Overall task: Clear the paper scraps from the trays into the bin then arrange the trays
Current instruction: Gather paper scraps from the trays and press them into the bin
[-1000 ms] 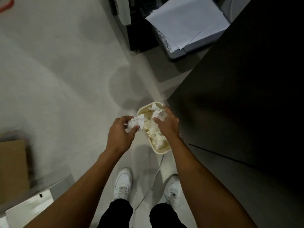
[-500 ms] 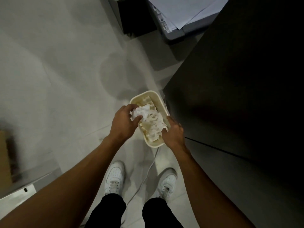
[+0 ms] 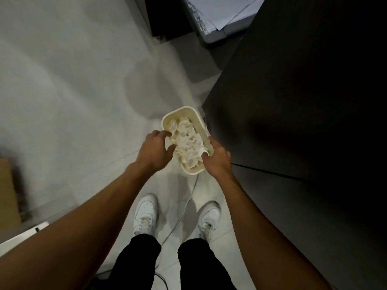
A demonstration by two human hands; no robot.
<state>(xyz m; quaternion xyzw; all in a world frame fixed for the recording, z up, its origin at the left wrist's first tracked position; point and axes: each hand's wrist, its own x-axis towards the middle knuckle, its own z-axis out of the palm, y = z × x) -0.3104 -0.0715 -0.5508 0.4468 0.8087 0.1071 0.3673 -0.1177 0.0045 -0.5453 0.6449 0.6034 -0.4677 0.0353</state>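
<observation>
A cream oblong bin (image 3: 200, 122) stands on the pale floor beside a dark cabinet. Crumpled white paper scraps (image 3: 188, 143) fill it almost to the rim. My left hand (image 3: 156, 151) hovers over the bin's left rim with its fingers spread and nothing in them. On the bin's near right rim rests my right hand (image 3: 216, 159), also open, its fingertips touching the scraps. No tray is in view.
A dark cabinet (image 3: 303, 101) rises at the right, close against the bin. A grey machine with loose white sheets (image 3: 222, 11) sits at the top. A white cable (image 3: 184, 208) runs across the floor between my white shoes. A cardboard box (image 3: 8, 193) lies at the left edge.
Both hands held paper scraps a second ago and dropped them into the bin. They are now open at the bin's rim, and the view has shifted closer.
</observation>
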